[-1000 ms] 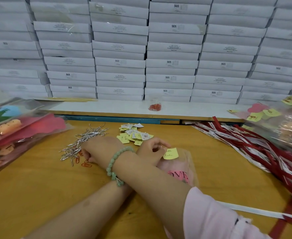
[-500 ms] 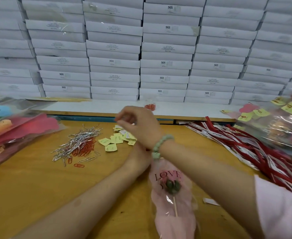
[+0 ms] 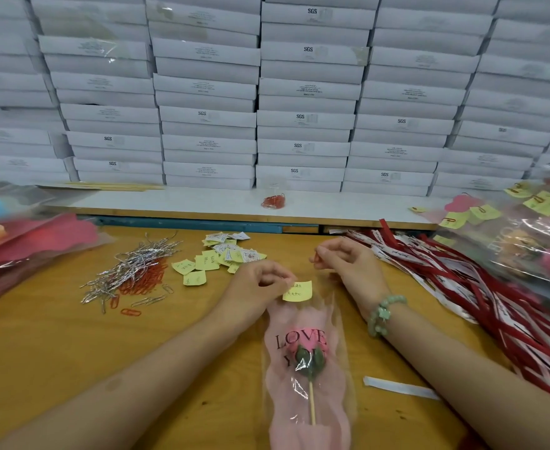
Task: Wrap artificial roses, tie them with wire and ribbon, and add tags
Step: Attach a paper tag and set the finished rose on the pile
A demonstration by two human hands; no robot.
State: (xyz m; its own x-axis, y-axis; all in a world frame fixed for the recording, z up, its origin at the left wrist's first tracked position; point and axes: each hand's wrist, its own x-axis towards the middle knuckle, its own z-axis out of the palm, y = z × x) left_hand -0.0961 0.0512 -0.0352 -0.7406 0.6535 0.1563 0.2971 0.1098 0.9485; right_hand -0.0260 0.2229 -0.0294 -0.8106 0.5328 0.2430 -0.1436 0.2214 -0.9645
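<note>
A pink rose in a clear pink sleeve printed "LOVE" (image 3: 306,358) lies on the wooden table (image 3: 56,352), stem toward me. My left hand (image 3: 257,287) pinches a yellow handwritten tag (image 3: 298,291) against the sleeve's top edge. My right hand (image 3: 345,264) hovers just right of the tag, thumb and forefinger pinched on something small and reddish that looks like a paper clip. Silver wire ties (image 3: 137,264) lie over red paper clips (image 3: 143,282) at the left. Loose yellow tags (image 3: 216,256) sit behind my left hand.
Red and white ribbons (image 3: 462,280) fan across the right side, with finished wrapped roses (image 3: 533,241) behind them. Flat packets (image 3: 23,241) lie at the left. A white strip (image 3: 400,388) lies near my right forearm. Stacked white boxes (image 3: 299,92) fill the shelf behind.
My right hand, crossed over to the clip pile a second ago, has swung back to the right with its fingers pinched. The rose sleeve is now uncovered and the tag stays at its top.
</note>
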